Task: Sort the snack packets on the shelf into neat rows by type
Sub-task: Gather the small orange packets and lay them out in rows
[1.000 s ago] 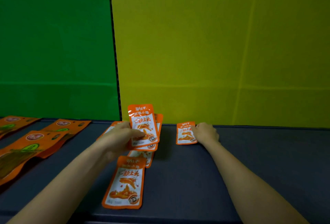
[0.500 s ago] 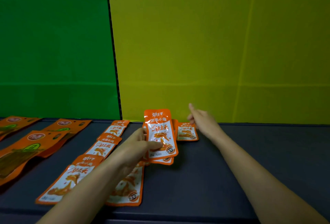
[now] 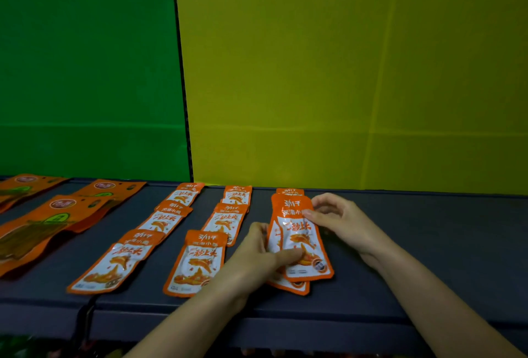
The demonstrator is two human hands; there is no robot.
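Small orange-and-white snack packets lie on the dark shelf. One row of three runs front to back left of centre, and a second row of three runs beside it. My left hand grips a small stack of the same packets from its left side, thumb on top. My right hand pinches the top packet of that stack near its upper right edge. Another packet lies behind the stack by the back wall.
Larger orange packets with green labels lie in rows at the shelf's left end. A green panel and a yellow panel form the back wall. The shelf's front edge runs below my forearms.
My left hand has carried the stack rightward, past the second row. My right hand left the single packet at the back and came down onto the stack's top packet.
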